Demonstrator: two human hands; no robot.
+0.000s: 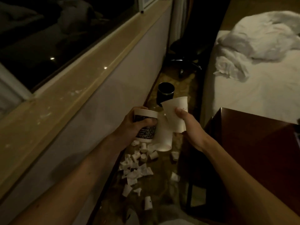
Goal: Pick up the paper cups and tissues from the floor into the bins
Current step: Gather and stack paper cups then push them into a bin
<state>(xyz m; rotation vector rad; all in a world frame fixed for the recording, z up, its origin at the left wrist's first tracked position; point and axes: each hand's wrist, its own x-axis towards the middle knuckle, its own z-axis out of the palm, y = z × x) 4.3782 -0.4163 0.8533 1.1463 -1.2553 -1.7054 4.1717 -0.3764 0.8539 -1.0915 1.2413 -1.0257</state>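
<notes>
My left hand (138,123) grips a black-printed paper cup (145,127) and holds a plain white cup (163,135) beside it. Another white paper cup (176,114) is tilted in my right hand (189,125), its rim toward the far left. Both hands hover above a narrow strip of floor. Below them lie several crumpled tissues (134,169) and small white paper cups (148,202) scattered on the floor. A dark round bin (165,93) stands on the floor just beyond the hands.
A window ledge and white wall (113,88) run along the left. A dark wooden nightstand (253,153) stands at the right, and behind it a bed with rumpled white bedding (259,38). An office chair base (186,62) sits farther down the aisle.
</notes>
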